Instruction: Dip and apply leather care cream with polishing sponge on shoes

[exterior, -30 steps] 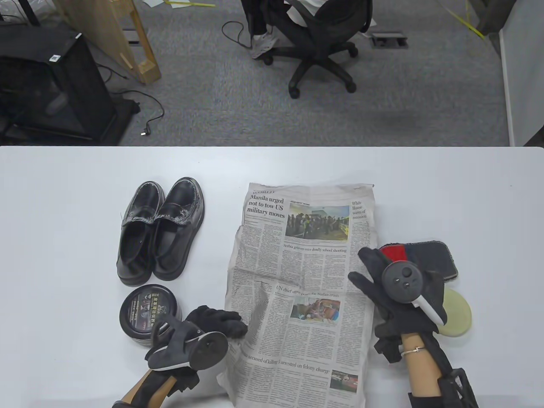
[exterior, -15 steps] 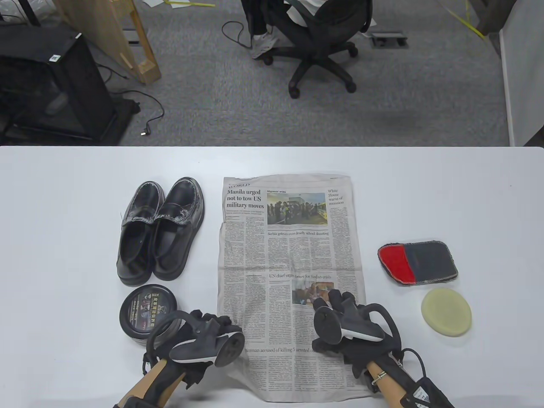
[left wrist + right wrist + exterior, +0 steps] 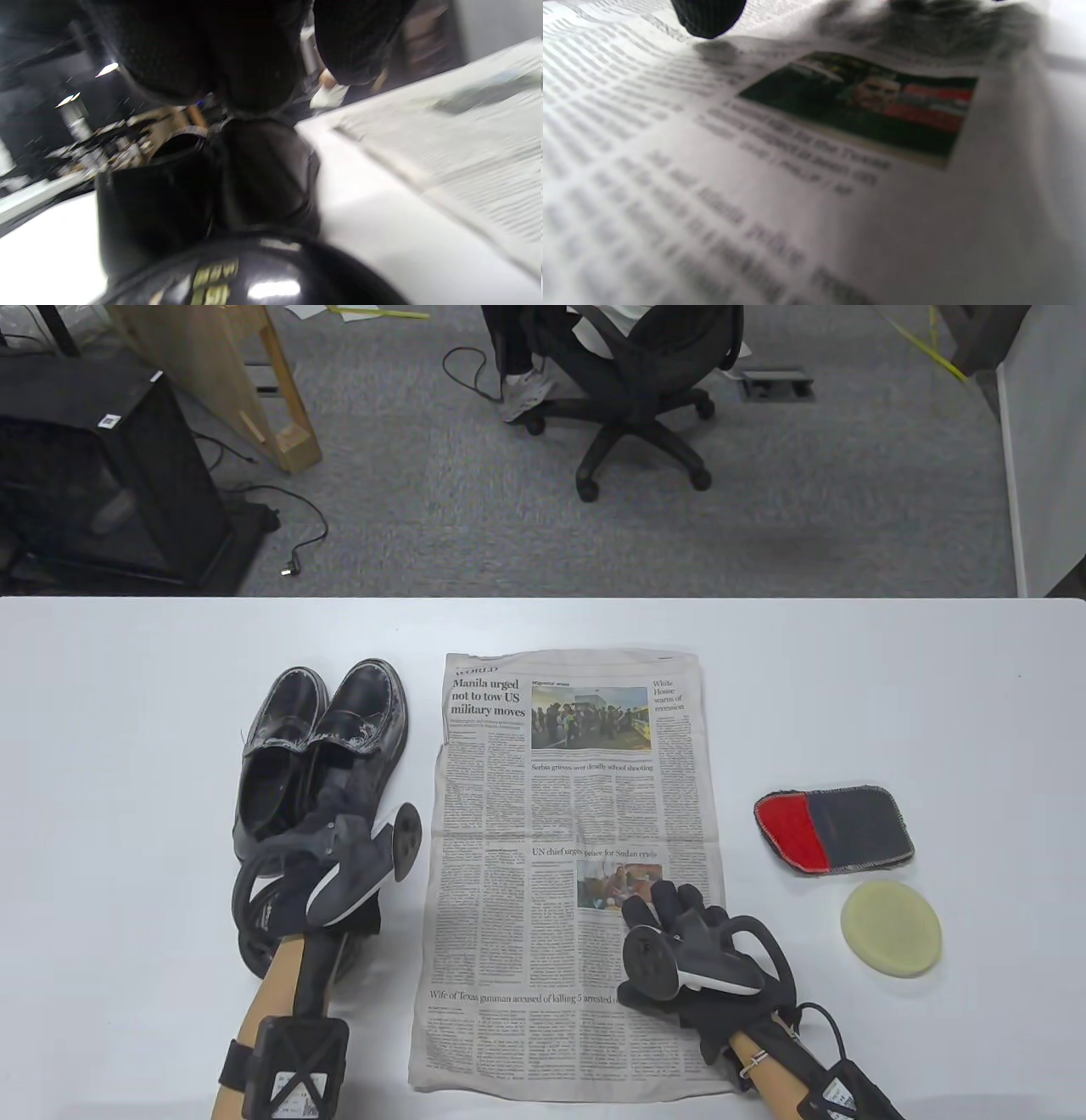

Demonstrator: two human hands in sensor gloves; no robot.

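A pair of black loafers (image 3: 327,738) with white scuffs on the toes stands left of a spread newspaper (image 3: 577,806). My left hand (image 3: 344,796) reaches over the heel of the right shoe; its fingers are blurred and their grip is unclear. In the left wrist view the fingers (image 3: 237,55) hang just above the shoe heels (image 3: 254,178). The black cream tin (image 3: 252,954) lies mostly hidden under my left wrist and shows lid-on in the left wrist view (image 3: 237,275). The round pale sponge (image 3: 891,929) lies at the right. My right hand (image 3: 666,899) rests flat on the newspaper (image 3: 755,169).
A red and grey polishing cloth (image 3: 836,827) lies just behind the sponge. The white table (image 3: 127,729) ends at a far edge, with an office chair (image 3: 632,390) and a black cabinet (image 3: 102,475) on the floor beyond.
My right hand left the cloth, came onto the newspaper and pulled it straight and leftward. My left hand let go of the paper's left edge and moved forward past the tin to the shoes.
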